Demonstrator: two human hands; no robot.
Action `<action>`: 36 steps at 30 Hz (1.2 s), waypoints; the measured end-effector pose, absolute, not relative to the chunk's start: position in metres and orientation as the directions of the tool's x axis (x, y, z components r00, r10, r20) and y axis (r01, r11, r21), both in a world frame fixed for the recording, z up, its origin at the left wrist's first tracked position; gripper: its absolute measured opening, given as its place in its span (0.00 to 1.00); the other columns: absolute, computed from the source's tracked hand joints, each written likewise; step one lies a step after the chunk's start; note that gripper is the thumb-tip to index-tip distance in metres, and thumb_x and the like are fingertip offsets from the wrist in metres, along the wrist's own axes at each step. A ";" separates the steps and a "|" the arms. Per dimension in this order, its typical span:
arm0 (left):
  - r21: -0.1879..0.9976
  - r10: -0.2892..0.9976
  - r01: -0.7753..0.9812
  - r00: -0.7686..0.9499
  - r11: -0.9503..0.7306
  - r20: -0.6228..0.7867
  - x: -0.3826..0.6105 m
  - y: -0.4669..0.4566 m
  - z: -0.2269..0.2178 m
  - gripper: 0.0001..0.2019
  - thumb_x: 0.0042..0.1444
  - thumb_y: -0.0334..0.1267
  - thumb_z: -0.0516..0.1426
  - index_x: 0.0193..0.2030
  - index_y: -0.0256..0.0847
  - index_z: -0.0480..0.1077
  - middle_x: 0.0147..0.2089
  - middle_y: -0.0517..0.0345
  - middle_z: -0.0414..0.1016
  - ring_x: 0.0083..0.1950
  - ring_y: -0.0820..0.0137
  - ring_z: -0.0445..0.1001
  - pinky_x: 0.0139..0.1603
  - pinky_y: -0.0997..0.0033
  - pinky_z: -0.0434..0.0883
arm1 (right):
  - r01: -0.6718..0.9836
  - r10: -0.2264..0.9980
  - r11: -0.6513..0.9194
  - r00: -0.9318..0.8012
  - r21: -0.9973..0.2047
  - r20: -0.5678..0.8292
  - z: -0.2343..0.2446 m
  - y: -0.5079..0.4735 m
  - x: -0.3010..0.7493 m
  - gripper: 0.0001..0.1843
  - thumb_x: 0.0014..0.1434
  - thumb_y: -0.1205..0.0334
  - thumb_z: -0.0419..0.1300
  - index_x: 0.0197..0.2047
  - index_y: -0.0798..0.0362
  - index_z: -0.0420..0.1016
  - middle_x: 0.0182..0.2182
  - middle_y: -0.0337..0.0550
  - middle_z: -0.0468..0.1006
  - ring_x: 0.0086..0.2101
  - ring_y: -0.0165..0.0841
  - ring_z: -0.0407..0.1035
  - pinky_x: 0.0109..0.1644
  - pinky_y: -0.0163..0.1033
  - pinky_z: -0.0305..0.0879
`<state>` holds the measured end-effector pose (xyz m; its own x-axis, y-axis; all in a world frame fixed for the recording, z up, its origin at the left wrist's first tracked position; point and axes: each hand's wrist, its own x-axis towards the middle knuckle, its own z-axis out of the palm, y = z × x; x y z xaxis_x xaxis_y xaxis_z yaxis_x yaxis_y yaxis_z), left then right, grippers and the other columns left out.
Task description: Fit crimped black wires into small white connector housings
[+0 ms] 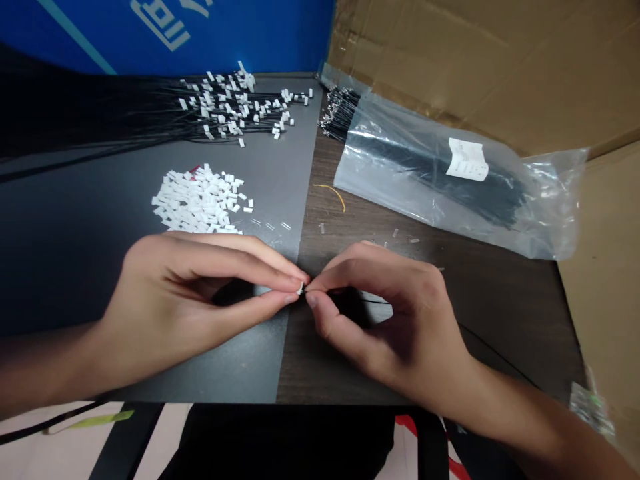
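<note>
Between the thumb and fingers of my left hand (200,287) is a small white connector housing (301,289), mostly covered by the fingertips. My right hand (385,307) pinches the end of a thin black wire (376,302) right beside it. The wire's tip meets the housing; how deep it sits is hidden. Behind my right wrist the wire trails off over the dark wood. A heap of loose white connector housings (197,200) lies just beyond my left hand.
At the back left lies a bundle of black wires with white connectors (230,107). A clear plastic bag (430,160) of black wires, metal ends sticking out, rests at the back right. Cardboard (480,60) and a blue panel (250,33) border the table. Clear plastic bits and a yellow strand (337,193) are scattered about.
</note>
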<state>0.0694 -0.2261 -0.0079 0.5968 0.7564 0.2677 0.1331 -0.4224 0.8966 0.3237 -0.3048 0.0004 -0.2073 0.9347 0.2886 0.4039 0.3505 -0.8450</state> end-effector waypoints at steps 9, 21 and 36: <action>0.883 0.753 0.159 0.601 -0.442 0.268 0.064 -0.228 -0.008 0.11 0.73 0.32 0.78 0.45 0.59 0.97 0.49 0.64 1.00 0.42 0.63 0.98 0.47 0.68 0.95 | 0.398 0.922 0.382 -0.227 -0.834 0.314 0.000 -0.304 0.324 0.07 0.78 0.73 0.72 0.45 0.56 0.91 0.40 0.42 0.93 0.39 0.31 0.84 0.49 0.38 0.79; 0.911 0.787 0.169 0.578 -0.376 0.217 0.069 -0.232 -0.010 0.12 0.71 0.33 0.78 0.44 0.63 0.97 0.47 0.64 1.00 0.42 0.59 0.98 0.47 0.64 0.95 | 0.406 0.928 0.366 -0.234 -0.838 0.291 -0.004 -0.302 0.322 0.09 0.78 0.72 0.71 0.43 0.51 0.89 0.38 0.40 0.93 0.38 0.33 0.85 0.46 0.40 0.80; 0.932 0.836 0.110 0.489 -0.344 0.250 0.071 -0.235 -0.003 0.14 0.70 0.31 0.78 0.46 0.63 0.98 0.49 0.65 1.00 0.44 0.60 0.97 0.53 0.63 0.97 | 0.450 0.903 0.427 -0.166 -0.784 0.396 -0.002 -0.311 0.317 0.09 0.81 0.72 0.72 0.48 0.48 0.90 0.43 0.42 0.96 0.42 0.38 0.90 0.50 0.47 0.82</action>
<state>0.0712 -0.2349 -0.0032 0.4890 0.8356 0.2502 0.1105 -0.3439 0.9325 0.3172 -0.3106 -0.0019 -0.1656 0.9031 0.3961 0.4505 0.4266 -0.7843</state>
